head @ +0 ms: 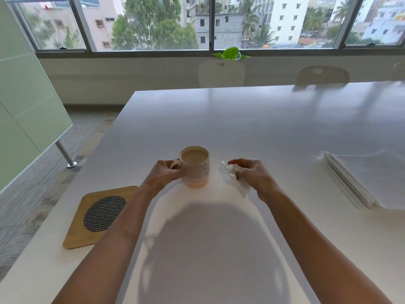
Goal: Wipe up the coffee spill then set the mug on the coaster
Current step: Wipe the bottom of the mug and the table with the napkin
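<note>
Fingers (175,170) of left hand (163,174) curled round the handle of the mug (195,170); upright on the white table (252,119), nearly full of pale milky coffee. Right hand (252,174) just beside, closed on a crumpled white tissue (235,177). Wooden coaster (96,218) near the left edge, apart from mug. 1 stack of papers (359,181) far right.

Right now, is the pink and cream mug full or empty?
Nearly full. The pink and cream ceramic mug stands upright on the white table, and light brown coffee shows close below its rim.
</note>
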A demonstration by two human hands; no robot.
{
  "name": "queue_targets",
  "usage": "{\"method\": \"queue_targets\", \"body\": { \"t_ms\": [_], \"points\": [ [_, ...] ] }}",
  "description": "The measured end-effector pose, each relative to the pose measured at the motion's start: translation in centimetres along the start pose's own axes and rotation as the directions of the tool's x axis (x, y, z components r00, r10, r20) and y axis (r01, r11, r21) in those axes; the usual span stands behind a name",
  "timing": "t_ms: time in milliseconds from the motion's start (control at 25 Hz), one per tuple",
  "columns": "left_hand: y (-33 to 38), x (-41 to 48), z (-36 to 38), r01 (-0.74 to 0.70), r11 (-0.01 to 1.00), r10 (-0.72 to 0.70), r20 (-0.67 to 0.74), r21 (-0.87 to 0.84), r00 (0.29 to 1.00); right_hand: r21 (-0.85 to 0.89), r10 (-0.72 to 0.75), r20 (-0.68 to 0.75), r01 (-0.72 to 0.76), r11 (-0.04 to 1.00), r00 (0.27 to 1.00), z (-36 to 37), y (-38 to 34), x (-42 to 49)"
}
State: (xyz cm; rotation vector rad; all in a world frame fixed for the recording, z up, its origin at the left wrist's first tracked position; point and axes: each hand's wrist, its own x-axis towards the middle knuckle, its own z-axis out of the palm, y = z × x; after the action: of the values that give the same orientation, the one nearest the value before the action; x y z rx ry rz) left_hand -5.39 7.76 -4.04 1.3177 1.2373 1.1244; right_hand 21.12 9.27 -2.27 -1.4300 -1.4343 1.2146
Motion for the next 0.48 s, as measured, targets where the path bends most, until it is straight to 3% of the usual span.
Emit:
{"method": "queue_targets", "body": {
  "t_ms": [480],
  "points": [
    [0.14,0.46,-0.41,-0.061,0.998,0.06,-0.026,-0.029,0.998,0.054,0.046,0.014,-0.046,0.997,0.999,-0.77,0.02,0.41]
  ]
}}
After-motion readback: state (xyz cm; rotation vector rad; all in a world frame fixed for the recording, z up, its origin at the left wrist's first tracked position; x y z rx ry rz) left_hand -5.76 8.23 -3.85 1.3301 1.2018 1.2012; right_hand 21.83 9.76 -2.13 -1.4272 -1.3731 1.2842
